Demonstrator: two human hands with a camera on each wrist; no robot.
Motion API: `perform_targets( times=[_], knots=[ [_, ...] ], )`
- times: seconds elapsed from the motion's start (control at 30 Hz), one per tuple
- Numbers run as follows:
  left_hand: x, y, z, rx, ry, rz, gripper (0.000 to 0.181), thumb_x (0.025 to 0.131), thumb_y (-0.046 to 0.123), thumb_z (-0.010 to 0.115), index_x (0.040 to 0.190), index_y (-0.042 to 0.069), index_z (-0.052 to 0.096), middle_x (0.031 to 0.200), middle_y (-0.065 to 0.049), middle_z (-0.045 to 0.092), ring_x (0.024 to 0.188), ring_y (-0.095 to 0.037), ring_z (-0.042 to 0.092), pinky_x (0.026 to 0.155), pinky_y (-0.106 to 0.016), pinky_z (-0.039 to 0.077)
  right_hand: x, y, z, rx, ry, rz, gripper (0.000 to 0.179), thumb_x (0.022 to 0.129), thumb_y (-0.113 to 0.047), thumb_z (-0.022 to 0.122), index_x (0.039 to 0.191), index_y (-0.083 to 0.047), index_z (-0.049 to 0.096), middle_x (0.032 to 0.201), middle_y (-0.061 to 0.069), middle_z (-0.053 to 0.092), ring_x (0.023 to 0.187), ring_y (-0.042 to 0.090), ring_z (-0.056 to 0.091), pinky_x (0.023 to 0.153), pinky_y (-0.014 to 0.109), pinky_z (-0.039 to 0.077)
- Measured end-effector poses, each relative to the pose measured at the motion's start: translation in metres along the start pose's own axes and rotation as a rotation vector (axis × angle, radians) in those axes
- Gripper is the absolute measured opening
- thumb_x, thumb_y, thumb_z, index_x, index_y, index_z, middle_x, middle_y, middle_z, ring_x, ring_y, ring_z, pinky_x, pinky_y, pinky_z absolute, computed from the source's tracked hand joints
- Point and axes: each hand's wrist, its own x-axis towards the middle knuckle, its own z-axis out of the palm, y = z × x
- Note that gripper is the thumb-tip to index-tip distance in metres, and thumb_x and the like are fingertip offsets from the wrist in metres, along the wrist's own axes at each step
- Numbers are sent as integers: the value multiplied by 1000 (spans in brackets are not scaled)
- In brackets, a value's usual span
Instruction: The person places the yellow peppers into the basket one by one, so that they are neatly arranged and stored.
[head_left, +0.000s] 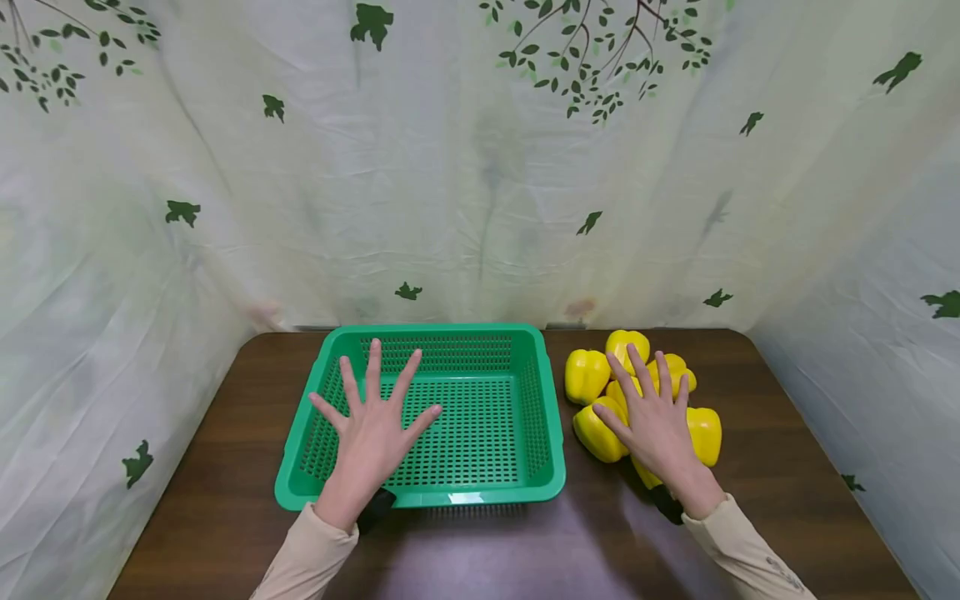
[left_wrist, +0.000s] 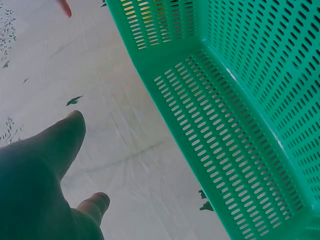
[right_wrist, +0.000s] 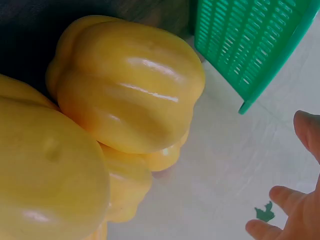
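A green perforated plastic basket stands on the table, with nothing inside it. My left hand is spread wide over the basket's left part, its fingers straight and holding nothing. To the right of the basket lies a group of yellow bell peppers, some resting against each other. Over them my right hand is spread with straight fingers, partly covering the peppers behind it. In the right wrist view, a large bell pepper shows close up, apart from the fingers.
The dark wooden table carries the basket and peppers. Behind it and on both sides hangs a pale curtain with printed green leaves. Dark straps sit at both wrists, below beige sleeves.
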Motion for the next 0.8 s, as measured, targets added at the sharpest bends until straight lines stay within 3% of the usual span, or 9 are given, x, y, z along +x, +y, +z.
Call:
perform_targets(
  times=[0.43,0.8],
  knots=[
    [-2,-3,0,0,18,24,78,88,68,46,153,33,21,158,-13,-6,136,-47,-22,88,-80,-12,-2,5,-2,39,18,-45,71,93,-53,52,151,-19,30,157,9,18,140,40,10,104,68,7],
    [-8,-17,-14,2,-10,-2,77,89,67,43,154,33,18,158,-10,-11,135,-47,-23,88,-77,-17,-3,4,-8,34,39,-63,68,95,-55,46,151,-20,30,157,8,18,142,37,9,105,67,6]
  ],
)
